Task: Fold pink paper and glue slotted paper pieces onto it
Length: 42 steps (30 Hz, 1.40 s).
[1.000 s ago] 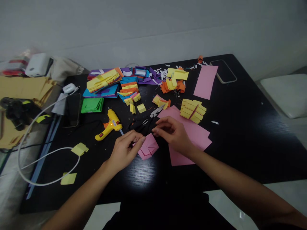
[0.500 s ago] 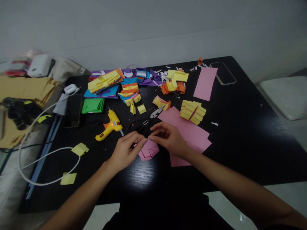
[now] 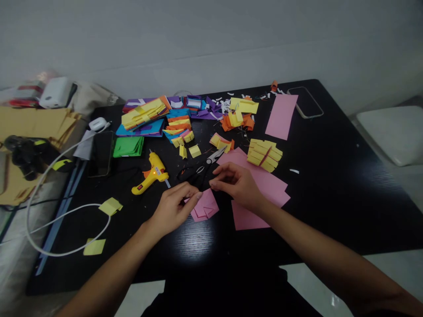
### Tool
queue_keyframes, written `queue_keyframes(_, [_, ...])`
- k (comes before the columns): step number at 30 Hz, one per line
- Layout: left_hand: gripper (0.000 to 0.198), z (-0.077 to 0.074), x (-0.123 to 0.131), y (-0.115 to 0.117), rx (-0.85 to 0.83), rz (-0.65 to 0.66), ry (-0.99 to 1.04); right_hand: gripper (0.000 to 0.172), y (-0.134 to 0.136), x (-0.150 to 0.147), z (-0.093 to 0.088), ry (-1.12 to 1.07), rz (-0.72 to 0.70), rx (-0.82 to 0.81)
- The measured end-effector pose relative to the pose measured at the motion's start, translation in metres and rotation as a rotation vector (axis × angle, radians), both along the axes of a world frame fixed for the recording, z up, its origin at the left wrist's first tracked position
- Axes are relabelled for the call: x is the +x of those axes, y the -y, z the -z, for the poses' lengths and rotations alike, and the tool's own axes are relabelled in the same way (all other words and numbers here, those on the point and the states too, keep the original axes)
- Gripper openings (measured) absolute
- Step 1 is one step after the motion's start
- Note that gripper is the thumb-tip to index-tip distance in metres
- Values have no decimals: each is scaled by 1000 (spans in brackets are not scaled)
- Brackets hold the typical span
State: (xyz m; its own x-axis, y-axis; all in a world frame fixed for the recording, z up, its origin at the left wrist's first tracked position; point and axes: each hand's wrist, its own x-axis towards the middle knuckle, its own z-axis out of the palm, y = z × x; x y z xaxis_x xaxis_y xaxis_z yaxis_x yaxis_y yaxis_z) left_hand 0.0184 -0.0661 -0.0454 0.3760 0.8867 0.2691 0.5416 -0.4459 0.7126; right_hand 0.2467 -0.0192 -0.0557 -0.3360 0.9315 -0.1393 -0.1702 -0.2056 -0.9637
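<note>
A small folded pink paper (image 3: 205, 208) with cut slits is pinched at its upper left between the thumb and fingers of my left hand (image 3: 175, 204). Just right of it, my right hand (image 3: 236, 185) hovers with thumb and fingertips close together; whatever is between them, if anything, is too small to make out. Larger pink sheets (image 3: 271, 189) lie partly under my right hand and forearm. Scissors (image 3: 211, 159) rest beyond both hands. To the left of them sits a yellow glue gun (image 3: 153, 173) with a small orange light. A yellow slatted paper piece (image 3: 265, 155) lies on the pink sheets.
The black table (image 3: 330, 207) also holds stacked coloured papers (image 3: 145, 113), green papers (image 3: 128, 146), scraps and a pink strip (image 3: 282, 116). A phone (image 3: 101, 154) and looping white cable (image 3: 29, 211) are at the left. A phone case (image 3: 306, 103) lies far right.
My right hand has moved slightly right and away from the folded pink paper, leaving a gap between the hands. My left hand still holds the paper.
</note>
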Motion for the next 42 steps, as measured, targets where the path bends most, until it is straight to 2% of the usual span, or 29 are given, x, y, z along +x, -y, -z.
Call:
queue_keyframes(5, [13,0,1,0,-15,34,0,32,-2,1,0,3,42,5])
queue_keyframes(10, [11,2,0,-2,-29,5,-18,37,-4,0,3,-11,75,-11])
queue_keyframes(17, [13,12,-3,-10,69,-13,-108,39,-5,-2,5,-20,66,27])
queue_keyframes(23, [11,22,0,-13,143,-41,-104,37,-8,-2,8,50,65,121])
queue_keyframes(25, [11,20,-1,-13,156,-61,-112,34,-9,-1,7,85,69,159])
queue_keyframes(28, [13,9,-5,-12,175,-94,-129,28,-11,1,4,112,64,202])
queue_keyframes(32, [14,-12,-9,3,183,-102,-165,24,-12,4,-2,144,44,249])
queue_keyframes(35, [20,-18,-4,27,174,-103,-260,25,-12,6,-8,161,45,271])
queue_keyframes(38, [42,-9,9,54,181,-102,-387,28,-10,8,-14,170,47,281])
queue_keyframes(42, [77,15,25,74,237,-100,-570,31,-3,14,-16,187,49,277])
